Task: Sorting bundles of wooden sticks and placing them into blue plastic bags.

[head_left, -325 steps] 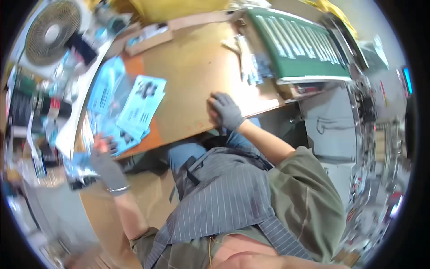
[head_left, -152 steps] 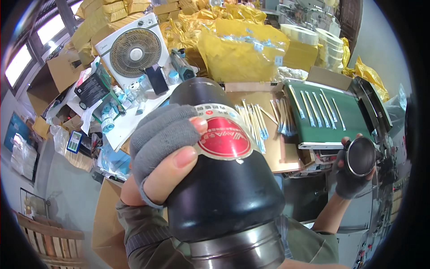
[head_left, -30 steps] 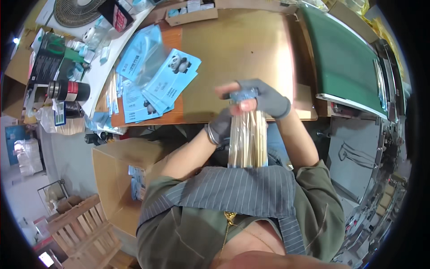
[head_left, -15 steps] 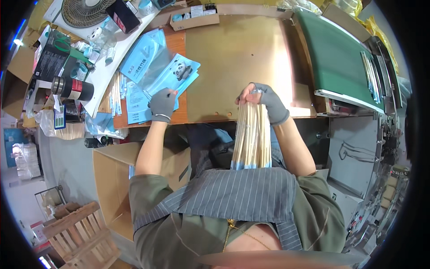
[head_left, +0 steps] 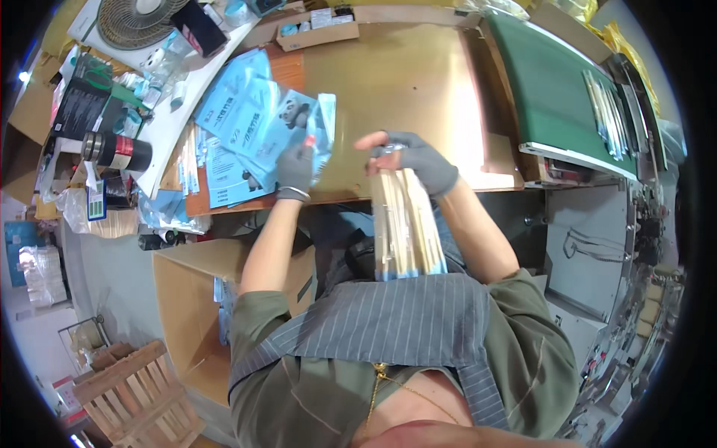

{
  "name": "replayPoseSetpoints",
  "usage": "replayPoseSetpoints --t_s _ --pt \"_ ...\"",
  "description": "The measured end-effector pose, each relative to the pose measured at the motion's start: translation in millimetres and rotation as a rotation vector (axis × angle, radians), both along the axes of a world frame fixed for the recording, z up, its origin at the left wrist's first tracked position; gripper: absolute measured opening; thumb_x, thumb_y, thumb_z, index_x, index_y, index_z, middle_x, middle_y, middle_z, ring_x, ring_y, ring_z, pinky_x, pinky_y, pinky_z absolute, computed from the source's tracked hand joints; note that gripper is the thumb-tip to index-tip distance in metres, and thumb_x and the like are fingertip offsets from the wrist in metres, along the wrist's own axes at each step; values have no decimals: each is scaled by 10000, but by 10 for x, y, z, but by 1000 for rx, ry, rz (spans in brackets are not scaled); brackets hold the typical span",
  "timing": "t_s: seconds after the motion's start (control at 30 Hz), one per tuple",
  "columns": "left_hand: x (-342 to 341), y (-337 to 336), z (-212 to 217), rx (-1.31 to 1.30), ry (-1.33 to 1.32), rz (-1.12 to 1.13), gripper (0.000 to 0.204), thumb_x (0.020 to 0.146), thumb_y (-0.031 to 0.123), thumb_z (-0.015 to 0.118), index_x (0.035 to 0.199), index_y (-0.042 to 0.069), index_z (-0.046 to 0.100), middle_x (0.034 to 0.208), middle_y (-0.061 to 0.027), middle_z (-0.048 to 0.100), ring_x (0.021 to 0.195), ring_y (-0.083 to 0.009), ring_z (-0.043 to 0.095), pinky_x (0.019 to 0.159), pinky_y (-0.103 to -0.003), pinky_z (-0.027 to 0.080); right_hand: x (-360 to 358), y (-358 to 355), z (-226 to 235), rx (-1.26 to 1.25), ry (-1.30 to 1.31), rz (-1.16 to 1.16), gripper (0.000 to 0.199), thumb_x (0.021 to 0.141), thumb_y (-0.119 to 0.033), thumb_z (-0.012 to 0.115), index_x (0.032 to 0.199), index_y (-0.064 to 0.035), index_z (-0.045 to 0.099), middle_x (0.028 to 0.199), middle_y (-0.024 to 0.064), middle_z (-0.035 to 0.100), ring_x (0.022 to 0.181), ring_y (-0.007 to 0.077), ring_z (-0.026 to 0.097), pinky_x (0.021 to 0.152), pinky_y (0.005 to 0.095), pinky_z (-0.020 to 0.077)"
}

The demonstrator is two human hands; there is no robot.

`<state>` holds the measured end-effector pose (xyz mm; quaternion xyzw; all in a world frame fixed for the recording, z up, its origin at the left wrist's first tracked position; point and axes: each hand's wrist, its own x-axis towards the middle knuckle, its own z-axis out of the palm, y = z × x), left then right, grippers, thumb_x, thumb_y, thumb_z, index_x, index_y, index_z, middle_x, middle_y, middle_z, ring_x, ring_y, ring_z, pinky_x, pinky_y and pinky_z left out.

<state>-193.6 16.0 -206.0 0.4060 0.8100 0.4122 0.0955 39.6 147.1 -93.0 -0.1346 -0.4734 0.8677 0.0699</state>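
Note:
Gloved with bare fingertips, my left hand [head_left: 296,168] pinches the edge of a blue plastic bag [head_left: 284,128] with a panda print, over the left part of the table. More flat blue bags [head_left: 224,175] lie beneath and beside it. My right hand [head_left: 422,163], in a matching grey glove, grips the top of a bundle of wrapped chopsticks [head_left: 403,220]. The bundle hangs down in front of my apron, its blue ends at the bottom. My right index finger points out toward the left hand; the other fingers are around the bundle's top.
Right of the table, a green conveyor belt [head_left: 556,89] carries wrapped chopsticks [head_left: 606,116]. A white shelf at left holds a fan [head_left: 138,22], a phone [head_left: 199,28] and a dark thermos [head_left: 118,151]. Below the table's edge stands an open cardboard box [head_left: 187,299] with blue packs inside.
My left hand has moved right and slightly up, bringing the blue bag with it. My right hand has shifted left with the chopsticks, and its index finger has stretched out.

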Motion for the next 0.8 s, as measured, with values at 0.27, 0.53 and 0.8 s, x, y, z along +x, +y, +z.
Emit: replayPoseSetpoints --t_s 0.27,0.53,0.8 --pt "845 191 -402 238 -855 -93 214 924 215 489 915 41 614 747 -95 616 691 -221 608 629 -323 461 -279 37 -678 -238 -65 74 573 766 -127 618 1269 95 453 892 129 648 833 188 635 784 301 503" --pt "1020 32 237 207 353 -174 192 881 125 554 1028 33 636 766 -177 581 719 -362 582 621 -408 459 -302 52 -945 -159 -218 -9 348 745 -88 578 1063 52 593 914 118 637 747 180 639 720 296 524" --pt "1196 -2 523 419 382 -437 313 821 75 556 1120 38 641 729 -106 548 642 -291 554 590 -386 451 -93 15 -912 -322 19 -125 160 885 -145 553 996 -43 607 870 66 642 731 152 624 674 276 526"
